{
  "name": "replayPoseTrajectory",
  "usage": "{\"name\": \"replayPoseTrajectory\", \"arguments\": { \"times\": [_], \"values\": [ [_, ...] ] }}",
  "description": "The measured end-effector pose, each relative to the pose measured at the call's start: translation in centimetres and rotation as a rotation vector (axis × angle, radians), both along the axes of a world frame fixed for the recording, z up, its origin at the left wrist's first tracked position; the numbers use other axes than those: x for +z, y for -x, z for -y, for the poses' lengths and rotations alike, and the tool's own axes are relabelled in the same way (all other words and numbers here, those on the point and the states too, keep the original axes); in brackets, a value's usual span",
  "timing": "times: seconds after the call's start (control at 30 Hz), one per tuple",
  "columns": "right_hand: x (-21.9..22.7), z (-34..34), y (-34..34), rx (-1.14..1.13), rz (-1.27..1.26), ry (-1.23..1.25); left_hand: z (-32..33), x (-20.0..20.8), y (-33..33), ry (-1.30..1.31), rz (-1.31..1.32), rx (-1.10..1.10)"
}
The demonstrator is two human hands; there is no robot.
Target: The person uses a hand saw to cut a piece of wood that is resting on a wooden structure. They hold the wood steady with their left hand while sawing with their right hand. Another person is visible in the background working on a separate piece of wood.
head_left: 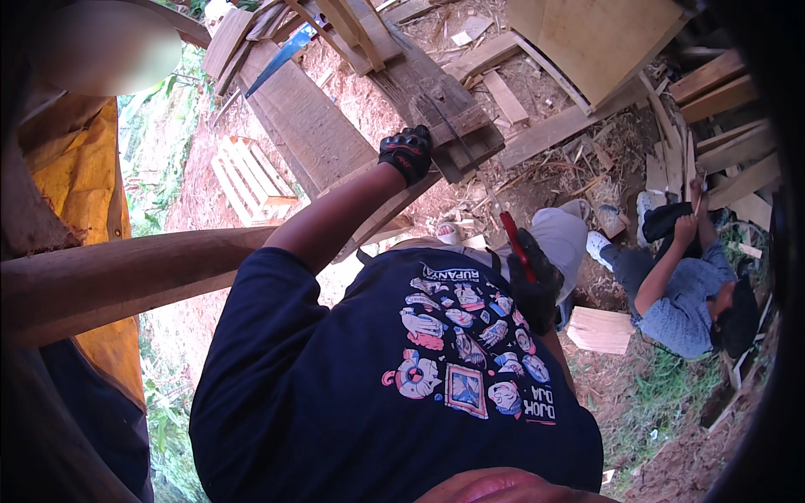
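Observation:
My left hand (408, 155), in a black glove with hard knuckles, is closed at the edge of a wooden board (423, 84) on the bench. Its fingertips are hidden. My right hand (537, 281), in a dark glove, grips the red handle of a tool (511, 230), held close to my body. From that handle a long thin blade, seen nearly edge-on, runs up across the end of the board, just right of my left hand. The frame does not show what kind of blade it is.
A blue tapered blade (281, 63) lies on the bench plank (310, 126). A thick wooden beam (142, 272) crosses at left, near a slatted crate (251, 180). At right another person (688, 285) sits by stacked timber (729, 126). Offcuts and shavings litter the ground.

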State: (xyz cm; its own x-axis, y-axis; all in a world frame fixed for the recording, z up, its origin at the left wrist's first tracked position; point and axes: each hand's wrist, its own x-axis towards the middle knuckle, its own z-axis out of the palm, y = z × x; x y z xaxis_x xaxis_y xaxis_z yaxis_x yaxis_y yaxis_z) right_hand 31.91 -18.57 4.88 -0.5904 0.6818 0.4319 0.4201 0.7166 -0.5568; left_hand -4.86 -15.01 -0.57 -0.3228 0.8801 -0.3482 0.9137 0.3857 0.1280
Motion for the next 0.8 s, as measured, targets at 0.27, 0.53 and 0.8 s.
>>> {"name": "replayPoseTrajectory", "arguments": {
  "times": [0.27, 0.53, 0.8],
  "values": [
    [-0.5, 0.5, -0.4, -0.005, 0.107, 0.051, 0.0, -0.3, 0.6, -0.019, -0.015, -0.051],
    [-0.9, -1.2, 3.7, 0.016, 0.068, 0.053, 0.1, -1.0, 0.9, -0.068, 0.004, -0.055],
    [-2.7, -4.3, 7.7, 0.116, 0.094, -0.234, 0.2, -1.5, 0.7, -0.077, -0.005, -0.029]
  ]
}}
